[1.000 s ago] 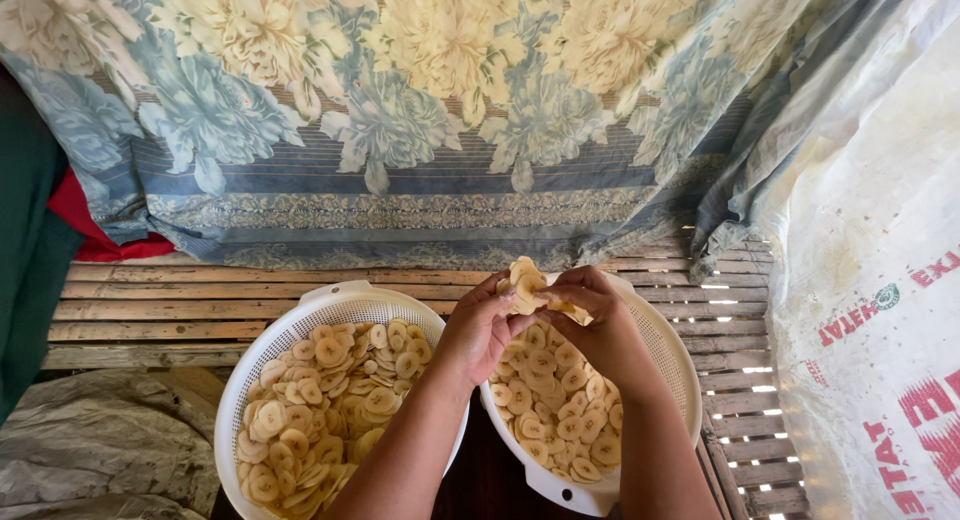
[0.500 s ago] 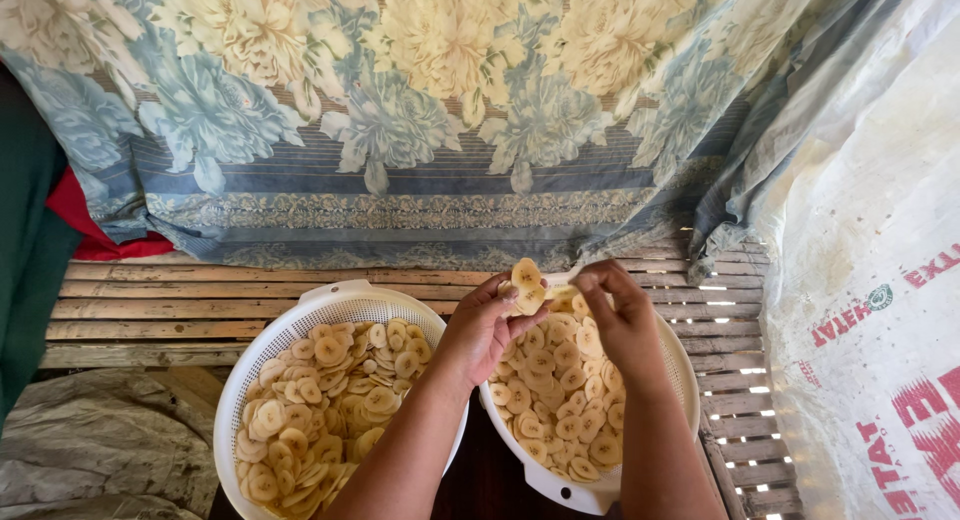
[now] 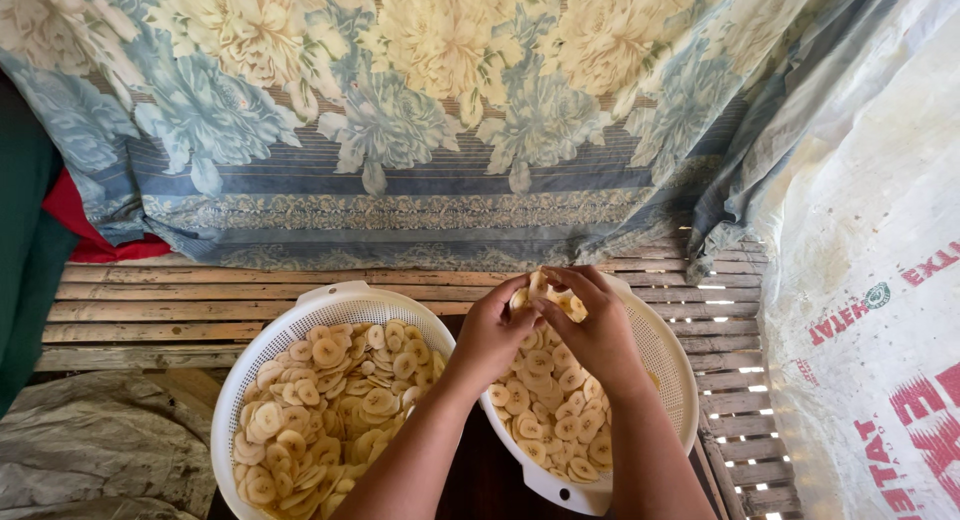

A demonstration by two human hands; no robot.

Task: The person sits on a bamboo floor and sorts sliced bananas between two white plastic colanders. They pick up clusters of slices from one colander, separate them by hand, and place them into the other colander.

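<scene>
Banana slices [image 3: 545,292], pale yellow and round, are what both our hands are busy with. There is only the head view, and it looks straight down on our forearms. Our left hand [image 3: 492,332] and right hand [image 3: 600,325] meet above the far edge of the right-hand white colander [image 3: 668,370]. The fingers of both are curled closed around a small clump of the slices, pinched between thumbs and fingertips, and the clump sits in the air just over that colander's rim. More loose slices lie in a layer on its floor beneath our wrists.

Just beside it, to the left, a second white colander [image 3: 262,365] is heaped much fuller with the same slices. The two rims look close to touching, though our left forearm hides the spot. Both stand on a slatted bamboo bench [image 3: 160,315]. A flowered blue and cream cloth [image 3: 400,130] hangs behind it, a white printed sack [image 3: 870,310] stands on the right, and a crumpled grey sheet [image 3: 100,445] lies at lower left.

In our judgement the slices are stuck together and thin enough to snap. The work goes best with a light pinch, peeling each one off sideways, with the hands low over the colander so dropped slices land inside.
</scene>
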